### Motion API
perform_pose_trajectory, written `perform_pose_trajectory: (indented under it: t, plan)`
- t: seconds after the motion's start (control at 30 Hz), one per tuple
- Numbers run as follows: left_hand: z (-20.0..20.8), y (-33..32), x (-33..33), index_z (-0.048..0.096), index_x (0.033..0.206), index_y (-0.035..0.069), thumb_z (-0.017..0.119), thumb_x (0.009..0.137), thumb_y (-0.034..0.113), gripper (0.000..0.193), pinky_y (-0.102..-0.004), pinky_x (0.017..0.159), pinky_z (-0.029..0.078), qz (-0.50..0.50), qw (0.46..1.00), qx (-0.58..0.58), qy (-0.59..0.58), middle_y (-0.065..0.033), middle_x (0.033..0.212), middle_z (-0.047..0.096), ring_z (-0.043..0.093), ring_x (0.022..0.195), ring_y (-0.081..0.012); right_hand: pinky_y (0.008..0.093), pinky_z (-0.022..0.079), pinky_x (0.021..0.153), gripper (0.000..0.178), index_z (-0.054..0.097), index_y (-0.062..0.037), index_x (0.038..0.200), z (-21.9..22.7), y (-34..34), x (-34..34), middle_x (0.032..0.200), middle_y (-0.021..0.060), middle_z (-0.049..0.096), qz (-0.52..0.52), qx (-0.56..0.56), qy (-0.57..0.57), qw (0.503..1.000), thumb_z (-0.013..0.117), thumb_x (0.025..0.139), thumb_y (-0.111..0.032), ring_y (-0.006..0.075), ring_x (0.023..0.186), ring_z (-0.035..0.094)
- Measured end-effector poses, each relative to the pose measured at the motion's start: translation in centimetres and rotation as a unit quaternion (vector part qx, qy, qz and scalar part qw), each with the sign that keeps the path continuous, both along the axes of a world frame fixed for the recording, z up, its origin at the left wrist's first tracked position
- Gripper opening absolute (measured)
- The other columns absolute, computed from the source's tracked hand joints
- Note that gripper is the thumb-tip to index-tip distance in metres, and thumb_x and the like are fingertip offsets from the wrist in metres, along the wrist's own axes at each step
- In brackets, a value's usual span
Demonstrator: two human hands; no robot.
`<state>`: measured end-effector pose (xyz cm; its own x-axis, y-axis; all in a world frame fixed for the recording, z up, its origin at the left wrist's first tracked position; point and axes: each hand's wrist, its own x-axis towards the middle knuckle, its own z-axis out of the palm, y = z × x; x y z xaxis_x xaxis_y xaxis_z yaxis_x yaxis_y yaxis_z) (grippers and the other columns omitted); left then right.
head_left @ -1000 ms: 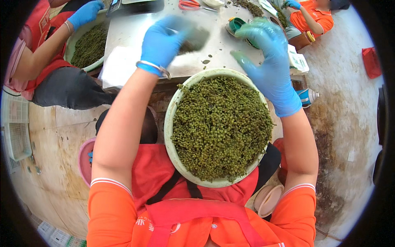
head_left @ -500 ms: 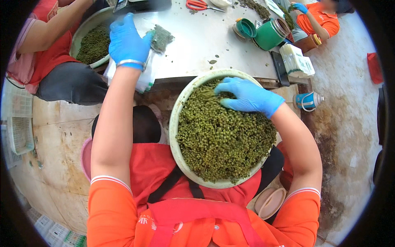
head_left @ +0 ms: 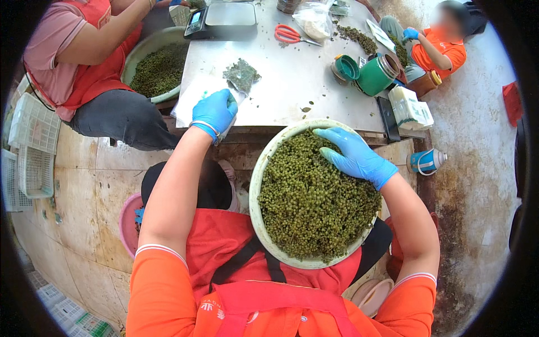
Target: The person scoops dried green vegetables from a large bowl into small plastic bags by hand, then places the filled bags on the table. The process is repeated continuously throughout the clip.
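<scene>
The head view looks steeply down from the wearer's head, its fisheye lens bowing straight edges and leaving the frame's corners black. Very near, at the lower edge, is the orange short-sleeved shirt (head_left: 165,297); the round pale-green basin (head_left: 255,194) sits close, just right of centre. Facing forward, the camera reaches the flat silvery metal table (head_left: 281,84), farther off at the top, and takes in stained pale floor (head_left: 469,224) at left and right.

I count two tubs of green clusters (head_left: 320,208): the near tub (head_left: 254,196) under the right hand (head_left: 353,154), the far tub (head_left: 167,96) beyond and left of the left hand (head_left: 215,110). Beyond both hands: one scale (head_left: 230,16), one pair of scissors (head_left: 287,34), one green jar (head_left: 375,76). Right of the right hand: one blue flask (head_left: 426,162).
</scene>
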<state>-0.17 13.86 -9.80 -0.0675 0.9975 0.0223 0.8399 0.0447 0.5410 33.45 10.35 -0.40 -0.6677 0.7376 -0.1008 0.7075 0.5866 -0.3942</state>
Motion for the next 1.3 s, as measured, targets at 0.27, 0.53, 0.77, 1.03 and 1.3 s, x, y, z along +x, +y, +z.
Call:
perform_pose_trajectory:
  t: [0.27, 0.53, 0.77, 1.03, 1.3]
  plan:
    - [4.2, -1.4, 1.1, 0.059, 0.110, 0.013, 0.057, 0.098, 0.033, 0.024, -0.0470, 0.073, 0.051, 0.029, 0.994, 0.102, 0.030, -0.0188, 0.096, 0.068, 0.066, 0.087, -0.0394, 0.0403, 0.051, 0.088, 0.026, 0.065, -0.0019, 0.109, 4.3, -0.4, -2.7, 0.106, 0.0190, 0.066, -0.062, 0.018, 0.142, 0.988, 0.064, 0.087, -0.016, 0.0365, 0.099, 0.064]
    - [8.6, -4.7, 9.0, 0.060, 0.104, 0.013, 0.062, 0.083, 0.006, 0.022, -0.0414, 0.060, 0.051, -0.160, 0.941, 0.275, -0.119, -0.0123, 0.083, 0.065, 0.065, 0.069, -0.0338, 0.0393, 0.051, 0.079, 0.019, 0.066, -0.0008, 0.087, 4.0, 2.3, -6.3, 0.091, 0.0171, 0.066, -0.107, 0.088, 0.115, 0.984, 0.069, 0.082, -0.019, 0.0315, 0.085, 0.065]
    - [7.4, -2.7, 7.8, 0.072, 0.101, 0.009, 0.069, 0.085, 0.006, 0.017, -0.0264, 0.060, 0.046, -0.174, 0.894, 0.278, -0.307, -0.0025, 0.081, 0.063, 0.057, 0.065, -0.0106, 0.0445, 0.046, 0.100, 0.048, 0.059, -0.0071, 0.128, 2.3, 1.9, -5.6, 0.121, 0.0202, 0.063, 0.070, -0.088, -0.111, 0.987, 0.066, 0.084, -0.027, 0.0381, 0.111, 0.060]
    - [7.9, -1.8, 6.1, 0.071, 0.093, 0.003, 0.064, 0.084, 0.007, 0.012, -0.0211, 0.054, 0.045, -0.096, 0.885, 0.057, -0.452, 0.0010, 0.070, 0.061, 0.052, 0.058, -0.0044, 0.0416, 0.037, 0.110, 0.059, 0.056, -0.0151, 0.136, -0.7, 3.4, -4.5, 0.133, 0.0183, 0.057, 0.122, -0.233, -0.096, 0.960, 0.063, 0.078, -0.018, 0.0323, 0.126, 0.052]
    - [6.3, 0.1, 7.8, 0.070, 0.084, 0.000, 0.065, 0.077, 0.011, 0.013, -0.0247, 0.057, 0.051, -0.080, 0.925, -0.018, -0.372, -0.0040, 0.069, 0.065, 0.058, 0.060, -0.0077, 0.0377, 0.048, 0.099, 0.039, 0.071, -0.0115, 0.114, -1.2, 3.0, -5.0, 0.113, 0.0155, 0.069, 0.021, -0.198, -0.096, 0.975, 0.072, 0.077, -0.025, 0.0292, 0.105, 0.065]
